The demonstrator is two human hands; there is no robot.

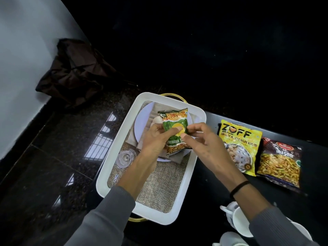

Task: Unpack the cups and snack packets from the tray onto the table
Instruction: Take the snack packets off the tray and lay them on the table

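Observation:
A white rectangular tray (190, 171) with gold handles sits on the black table, its floor printed with burlap, a plate and a glass. Above the tray's far half I hold a small green and orange snack packet (174, 121) between both hands. My left hand (156, 139) grips its left side and my right hand (200, 139) pinches its right side. To the right, flat on the table, lie a yellow ZOFF soya chunks packet (241, 144) and a dark mixture packet (280, 162). White cups (239, 222) stand at the lower right, partly hidden by my right sleeve.
A dark brown cloth bag (74, 73) leans against the white wall at the upper left. A glossy dark stone floor (53, 148) lies left of the tray, below the table edge. The far side of the scene is dark.

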